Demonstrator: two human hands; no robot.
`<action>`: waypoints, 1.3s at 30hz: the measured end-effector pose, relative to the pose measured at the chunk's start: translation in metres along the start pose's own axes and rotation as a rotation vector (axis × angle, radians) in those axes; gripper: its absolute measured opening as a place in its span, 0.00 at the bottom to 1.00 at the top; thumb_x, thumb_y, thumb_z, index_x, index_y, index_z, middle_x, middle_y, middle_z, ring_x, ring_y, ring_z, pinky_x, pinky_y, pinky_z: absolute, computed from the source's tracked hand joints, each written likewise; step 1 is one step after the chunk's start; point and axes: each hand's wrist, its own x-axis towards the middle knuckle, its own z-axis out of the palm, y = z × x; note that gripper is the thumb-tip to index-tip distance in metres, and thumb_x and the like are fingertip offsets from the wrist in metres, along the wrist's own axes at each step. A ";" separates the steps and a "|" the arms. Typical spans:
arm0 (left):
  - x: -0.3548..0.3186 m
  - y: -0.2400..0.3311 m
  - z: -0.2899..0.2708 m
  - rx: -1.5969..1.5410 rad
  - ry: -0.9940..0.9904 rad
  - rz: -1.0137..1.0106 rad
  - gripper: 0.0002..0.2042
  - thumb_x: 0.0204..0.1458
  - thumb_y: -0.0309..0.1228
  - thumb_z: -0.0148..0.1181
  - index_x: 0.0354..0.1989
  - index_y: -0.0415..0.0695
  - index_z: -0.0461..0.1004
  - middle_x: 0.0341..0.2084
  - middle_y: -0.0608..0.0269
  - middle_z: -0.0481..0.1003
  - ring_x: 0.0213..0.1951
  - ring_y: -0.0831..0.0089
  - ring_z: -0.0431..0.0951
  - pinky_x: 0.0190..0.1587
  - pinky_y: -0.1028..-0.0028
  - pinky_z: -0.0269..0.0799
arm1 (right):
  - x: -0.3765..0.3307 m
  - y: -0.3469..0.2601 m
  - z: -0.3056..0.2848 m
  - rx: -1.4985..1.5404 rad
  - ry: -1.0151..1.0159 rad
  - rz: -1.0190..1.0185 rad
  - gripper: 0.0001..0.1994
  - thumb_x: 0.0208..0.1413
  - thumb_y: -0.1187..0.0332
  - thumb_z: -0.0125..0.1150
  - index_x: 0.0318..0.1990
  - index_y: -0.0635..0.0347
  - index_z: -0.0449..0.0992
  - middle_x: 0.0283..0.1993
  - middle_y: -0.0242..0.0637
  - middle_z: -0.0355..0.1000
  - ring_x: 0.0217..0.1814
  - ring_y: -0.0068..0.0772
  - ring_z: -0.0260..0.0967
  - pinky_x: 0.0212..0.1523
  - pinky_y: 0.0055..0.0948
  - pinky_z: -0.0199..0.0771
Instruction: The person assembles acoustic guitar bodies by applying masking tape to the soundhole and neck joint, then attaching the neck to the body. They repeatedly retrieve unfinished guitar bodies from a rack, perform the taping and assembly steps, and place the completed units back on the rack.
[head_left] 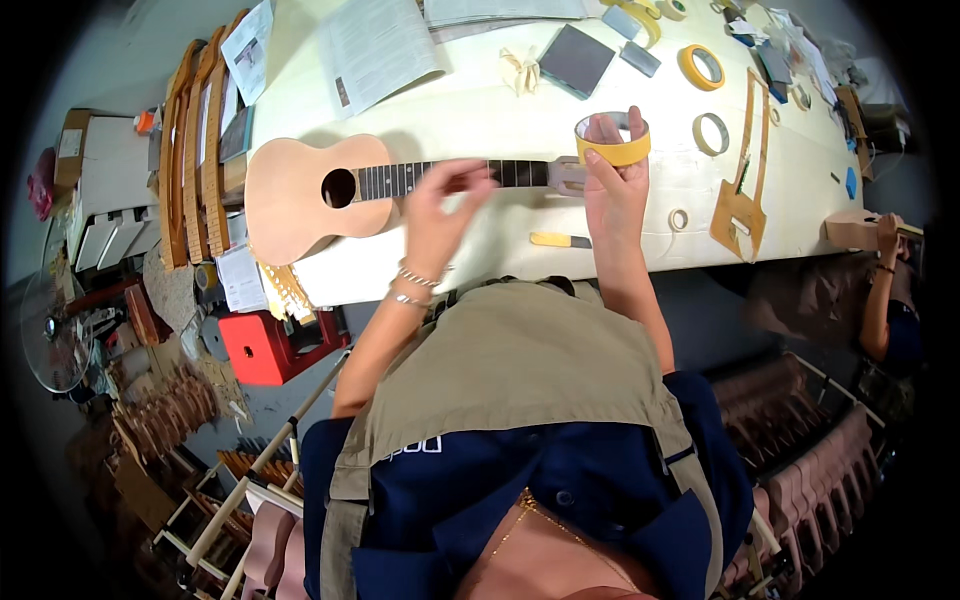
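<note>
An unfinished ukulele of pale bare wood lies on the white table, its body to the left and its dark fretted neck pointing right. My left hand is over the middle of the neck, slightly blurred, thumb and fingers apart with nothing visible between them. Whether it touches the fretboard I cannot tell. In my right hand, a wide roll of yellow masking tape is held beside the headstock, fingers through its ring and thumb on the outside. A yellow-and-dark hand tool lies between my arms.
Newspaper sheets, a dark square pad and crumpled paper lie at the back. Rightward are tape rolls and a wooden template. A red stool stands left below the table; another person's hand holds an instrument at far right.
</note>
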 end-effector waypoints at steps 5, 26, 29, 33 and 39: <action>0.005 0.011 0.061 -0.451 -0.113 -0.299 0.10 0.50 0.21 0.60 0.41 0.35 0.72 0.36 0.61 0.76 0.38 0.78 0.75 0.43 0.79 0.71 | -0.033 0.006 0.014 0.088 0.023 0.132 0.23 0.54 0.83 0.48 0.58 0.66 0.55 0.61 0.55 0.57 0.65 0.42 0.55 0.63 0.35 0.57; 0.021 -0.064 -0.140 0.397 0.321 -0.349 0.10 0.48 0.24 0.62 0.38 0.34 0.74 0.23 0.67 0.75 0.25 0.84 0.72 0.30 0.84 0.69 | 0.014 0.011 -0.107 -1.495 -0.135 -0.169 0.43 0.52 0.65 0.62 0.67 0.66 0.37 0.52 0.48 0.70 0.64 0.41 0.58 0.64 0.35 0.50; 0.023 -0.064 -0.140 0.405 0.370 -0.375 0.20 0.46 0.24 0.64 0.47 0.31 0.67 0.23 0.64 0.76 0.25 0.84 0.73 0.30 0.85 0.70 | 0.017 0.013 -0.102 -1.355 -0.056 -0.062 0.44 0.54 0.67 0.60 0.67 0.67 0.32 0.42 0.44 0.74 0.52 0.38 0.68 0.53 0.29 0.65; 0.027 -0.062 -0.140 0.423 0.396 -0.416 0.33 0.43 0.26 0.68 0.55 0.30 0.56 0.23 0.61 0.77 0.25 0.83 0.74 0.29 0.86 0.69 | 0.020 0.015 -0.105 -1.236 -0.015 0.078 0.46 0.53 0.67 0.61 0.67 0.68 0.30 0.39 0.44 0.74 0.49 0.34 0.69 0.56 0.29 0.63; 0.029 -0.059 -0.136 0.414 0.431 -0.436 0.32 0.41 0.27 0.70 0.54 0.30 0.58 0.21 0.62 0.76 0.24 0.83 0.74 0.29 0.86 0.69 | 0.021 0.014 -0.102 -1.204 0.003 0.114 0.45 0.53 0.68 0.60 0.67 0.68 0.30 0.37 0.42 0.75 0.48 0.32 0.71 0.62 0.33 0.58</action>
